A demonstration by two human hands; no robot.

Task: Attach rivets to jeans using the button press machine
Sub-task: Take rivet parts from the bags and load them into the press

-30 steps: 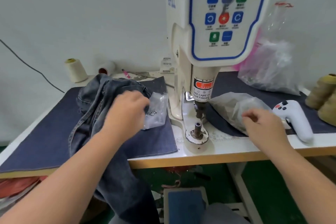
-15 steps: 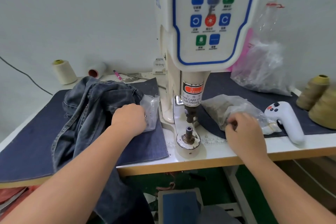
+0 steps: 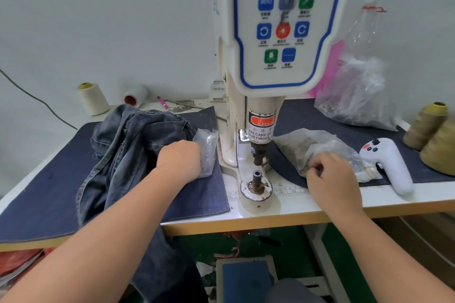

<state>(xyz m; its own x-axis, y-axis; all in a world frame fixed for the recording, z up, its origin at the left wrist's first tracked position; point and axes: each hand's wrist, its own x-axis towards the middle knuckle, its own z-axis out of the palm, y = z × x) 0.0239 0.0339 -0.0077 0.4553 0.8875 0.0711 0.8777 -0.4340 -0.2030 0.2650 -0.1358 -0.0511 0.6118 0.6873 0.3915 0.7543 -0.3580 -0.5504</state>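
Soft, floppy jeans (image 3: pixel 128 145) beside left hand (image 3: pixel 179 160), curled at small bag (image 3: pixel 208 152); right hand (image 3: pixel 331 174) pinching crinkly bag (image 3: pixel 317 147); tiny rivets likely slippery, best pinched.

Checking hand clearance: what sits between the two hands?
In the head view, the press machine's lower die post stands between left hand and right hand.

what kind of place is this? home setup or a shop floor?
Likely a small garment workshop, not a home: a button press machine with a keypad and finger-warning label, jeans heaped on the bench beside it, clear bags of small metal parts, and big thread cones.
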